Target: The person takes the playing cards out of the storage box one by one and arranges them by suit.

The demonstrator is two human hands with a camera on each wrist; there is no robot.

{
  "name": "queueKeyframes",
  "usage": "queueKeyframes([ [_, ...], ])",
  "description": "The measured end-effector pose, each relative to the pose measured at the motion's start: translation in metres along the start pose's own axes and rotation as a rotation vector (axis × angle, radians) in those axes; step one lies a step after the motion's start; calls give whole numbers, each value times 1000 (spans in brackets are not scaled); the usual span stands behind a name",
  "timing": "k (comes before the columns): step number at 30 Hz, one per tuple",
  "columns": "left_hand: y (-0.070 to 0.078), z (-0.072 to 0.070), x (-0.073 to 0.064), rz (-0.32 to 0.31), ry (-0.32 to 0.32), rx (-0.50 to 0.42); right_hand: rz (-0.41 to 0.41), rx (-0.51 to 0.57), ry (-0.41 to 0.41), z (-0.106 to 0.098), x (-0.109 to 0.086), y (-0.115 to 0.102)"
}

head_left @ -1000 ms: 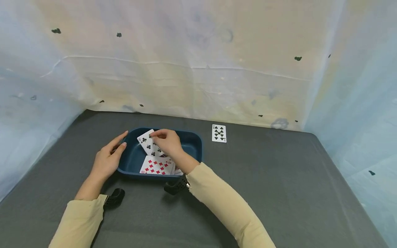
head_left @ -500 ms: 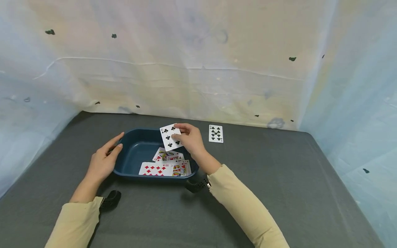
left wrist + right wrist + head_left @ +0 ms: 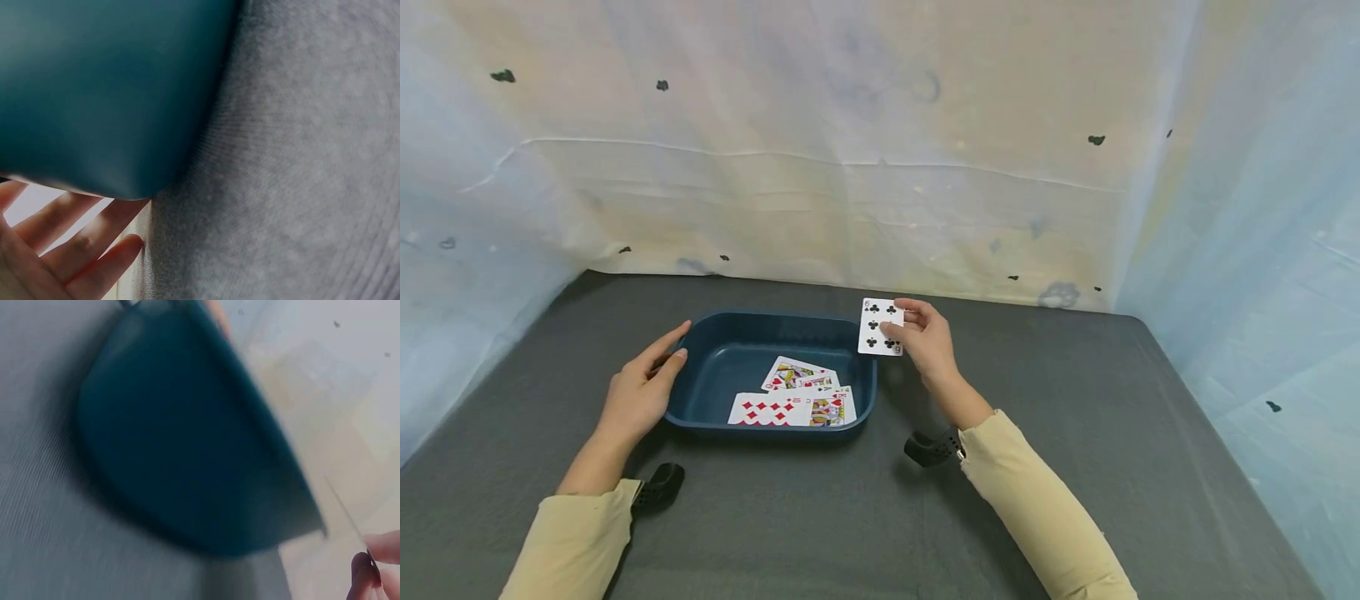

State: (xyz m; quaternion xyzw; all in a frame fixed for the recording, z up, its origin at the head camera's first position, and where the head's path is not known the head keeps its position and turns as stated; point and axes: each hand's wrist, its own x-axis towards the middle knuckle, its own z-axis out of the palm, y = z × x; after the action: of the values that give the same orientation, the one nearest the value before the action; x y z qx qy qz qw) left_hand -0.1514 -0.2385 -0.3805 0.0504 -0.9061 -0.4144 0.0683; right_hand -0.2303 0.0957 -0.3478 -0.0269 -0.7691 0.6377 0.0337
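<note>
My right hand (image 3: 929,340) pinches a six of clubs playing card (image 3: 872,327) between thumb and fingers, over the right rim of a dark blue tray (image 3: 707,379). In the right wrist view this card (image 3: 345,507) shows edge-on. A red diamonds card (image 3: 767,409), a king (image 3: 829,412) and other face cards (image 3: 796,375) overlap inside the tray, toward its front. My left hand (image 3: 635,390) is at the tray's left end, its thumb and index finger extended along the rim. In the left wrist view its fingers (image 3: 90,247) look spread and fairly straight beside the tray wall.
The tray stands on a table covered in dark grey cloth (image 3: 1060,417). Pale patterned curtains (image 3: 850,167) hang along the back and both sides. Black bands (image 3: 658,490) are on both wrists.
My right hand has lifted the six of clubs out of the tray and carried it right. The clubs card lying on the table is now hidden behind that hand. My left hand stays at the tray.
</note>
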Motion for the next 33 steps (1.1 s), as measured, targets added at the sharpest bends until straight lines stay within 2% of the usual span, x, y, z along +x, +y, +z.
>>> queueKeyframes([
  [11, 1, 0, -1, 13, 7, -5, 6, -105, -24, -38, 2, 36],
  [17, 0, 0, -1, 12, 10, -4, 37, -152, -39, -48, 3, 49],
  [22, -1, 1, -1, 14, 9, -5, 56, -255, -80, -53, 3, 55],
  [28, 0, 1, 0, 17, 7, -6, -43, -452, -89, -56, 3, 59],
  [33, -1, 1, 0, 10, 8, -9, -137, -624, -164, -56, 5, 53],
])
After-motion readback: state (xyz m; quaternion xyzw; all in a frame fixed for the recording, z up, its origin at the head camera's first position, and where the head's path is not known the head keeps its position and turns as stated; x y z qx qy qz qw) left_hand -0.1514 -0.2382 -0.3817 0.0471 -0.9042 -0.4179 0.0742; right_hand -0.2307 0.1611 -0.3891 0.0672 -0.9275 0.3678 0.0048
